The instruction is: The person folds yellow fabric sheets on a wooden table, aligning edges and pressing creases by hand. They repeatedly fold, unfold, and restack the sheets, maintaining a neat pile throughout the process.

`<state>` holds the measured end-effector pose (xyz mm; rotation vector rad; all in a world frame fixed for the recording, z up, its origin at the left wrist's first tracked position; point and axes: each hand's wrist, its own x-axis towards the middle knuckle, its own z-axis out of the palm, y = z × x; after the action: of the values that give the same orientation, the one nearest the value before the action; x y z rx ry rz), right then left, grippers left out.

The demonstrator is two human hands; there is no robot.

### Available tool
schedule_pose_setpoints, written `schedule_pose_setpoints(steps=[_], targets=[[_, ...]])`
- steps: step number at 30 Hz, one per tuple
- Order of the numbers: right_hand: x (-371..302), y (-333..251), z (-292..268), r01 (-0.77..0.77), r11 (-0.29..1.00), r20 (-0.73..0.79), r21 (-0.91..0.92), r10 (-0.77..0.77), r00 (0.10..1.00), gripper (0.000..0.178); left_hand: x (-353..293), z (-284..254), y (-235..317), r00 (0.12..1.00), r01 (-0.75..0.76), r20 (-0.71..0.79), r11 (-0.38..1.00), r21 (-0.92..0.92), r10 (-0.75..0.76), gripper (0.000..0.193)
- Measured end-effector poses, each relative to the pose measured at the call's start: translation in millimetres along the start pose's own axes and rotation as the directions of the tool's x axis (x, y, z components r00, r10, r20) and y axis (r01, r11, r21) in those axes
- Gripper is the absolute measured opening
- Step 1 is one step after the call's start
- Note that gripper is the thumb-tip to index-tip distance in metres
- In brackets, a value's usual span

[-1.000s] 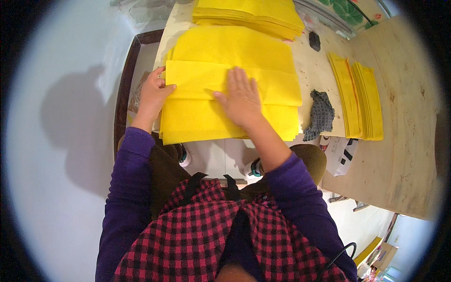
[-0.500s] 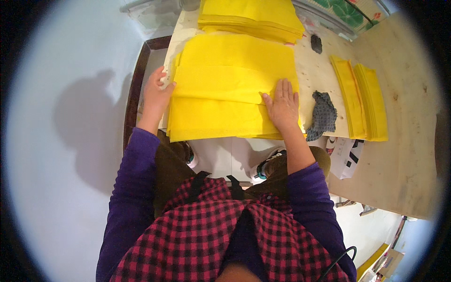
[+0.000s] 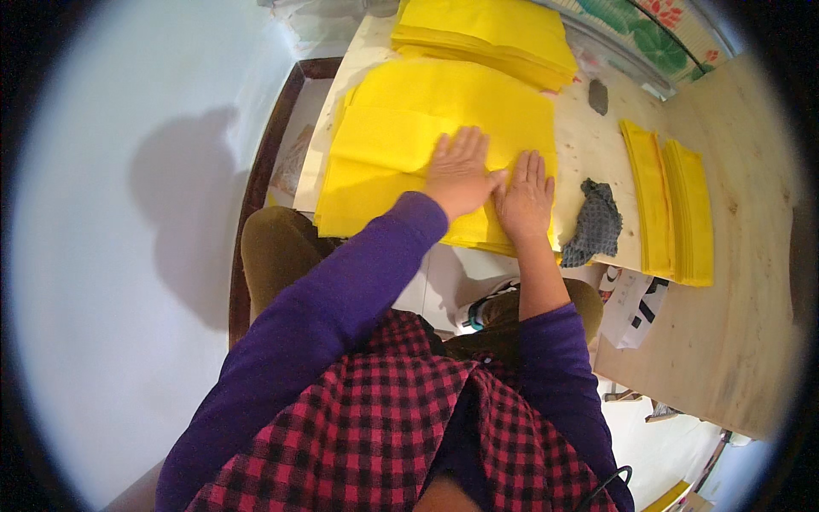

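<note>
A stack of yellow fabric sheets point(image 3: 384, 136) lies in front of me on a pale wooden tabletop point(image 3: 584, 141). My left hand point(image 3: 461, 171) rests flat on the top sheet, its fingers stretched out and pointing away from me. Beside it, near the stack's right edge, my right hand point(image 3: 525, 200) also lies flat with fingers extended. The thumbs come close together. Neither hand grips anything. A crease runs across the top sheet, left of my left hand. What the sheets are meant as, I cannot make out.
Behind lies another yellow stack point(image 3: 486, 38). Narrow folded yellow bundles point(image 3: 687, 213) stand at the right beside a wooden panel point(image 3: 725, 341). A crumpled grey cloth point(image 3: 597, 222) and a small dark lump point(image 3: 598, 97) lie between. A white bag point(image 3: 636, 316) hangs below the table's edge.
My left hand has moved from the stack's left edge rightward onto the top sheet, next to my right hand. The right hand stays flat near the right edge. The view has shifted slightly.
</note>
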<state>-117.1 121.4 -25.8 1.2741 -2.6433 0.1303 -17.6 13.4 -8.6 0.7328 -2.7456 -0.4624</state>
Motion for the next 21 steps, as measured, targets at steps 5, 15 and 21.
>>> schedule_pose_setpoints(steps=[5,15,21], targets=[[-0.3,-4.7,-5.1,-0.012,0.999,-0.010,0.047,0.013,1.000,0.076,-27.3,-28.4,-77.6,0.967,0.252,-0.041,0.932,0.259,-0.250,0.067],[14.4,-56.2,-34.3,0.108,0.984,0.065,0.143,-0.118,0.991,0.077,-41.2,-41.8,-107.8,0.928,0.372,-0.067,0.894,0.248,-0.368,0.070],[17.5,-116.8,-23.8,0.259,0.927,0.165,0.273,-0.310,0.936,0.077,-43.0,-42.0,-109.7,0.937,0.348,-0.095,0.915,0.207,-0.335,0.071]])
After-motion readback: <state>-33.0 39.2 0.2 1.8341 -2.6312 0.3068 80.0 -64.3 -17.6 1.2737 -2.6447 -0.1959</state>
